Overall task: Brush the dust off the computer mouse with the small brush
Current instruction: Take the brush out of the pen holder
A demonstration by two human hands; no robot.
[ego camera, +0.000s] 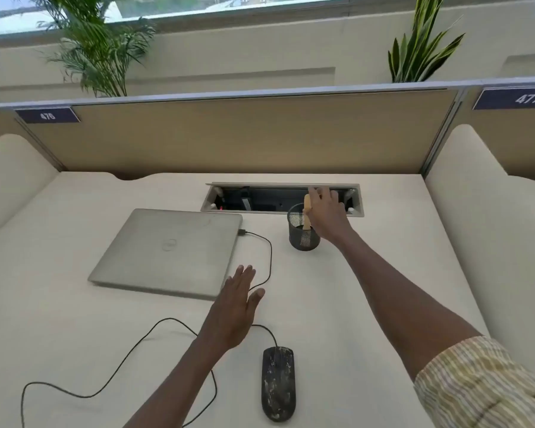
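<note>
Striped sleeve [482, 384] sits nearest, bottom right. Mouse [278, 383] lies on desk [59, 319] near front edge, black w/ pale dust specks, cable [112, 369] looping left & up to closed laptop [170, 251]. Left hand [237, 307] hovers flat just beyond mouse, fingers straight & together, thumb out, holding nothing. Farther back, right hand [328, 216] reaches over mesh cup [303, 231], fingers curled round wooden brush [307, 213] handle standing in cup. Behind: open cable tray [357, 199], then partition [229, 137], plants.
</note>
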